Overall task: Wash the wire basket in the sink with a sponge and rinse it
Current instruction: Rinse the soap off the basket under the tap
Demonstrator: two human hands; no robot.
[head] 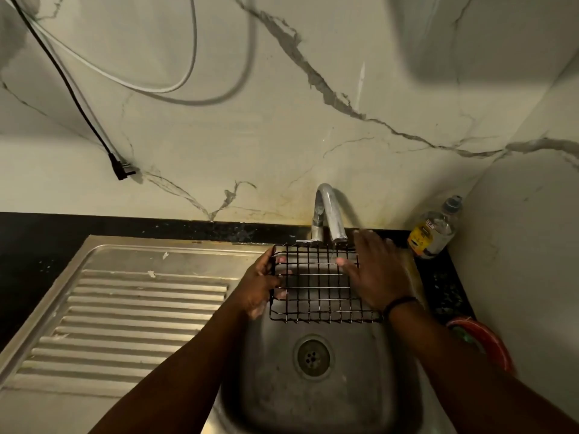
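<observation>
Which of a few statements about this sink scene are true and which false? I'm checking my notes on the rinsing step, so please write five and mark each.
1. The left hand grips the wire basket by its left edge. True.
2. The right hand holds a sponge. False: it lies flat and open on the basket; no sponge shows.
3. The basket is held over the sink below the faucet spout. True.
4. A bottle stands on the drainboard. False: it stands in the corner right of the faucet; the drainboard holds no bottle.
5. The basket rests on the drain. False: the drain is uncovered, nearer the camera.
</observation>
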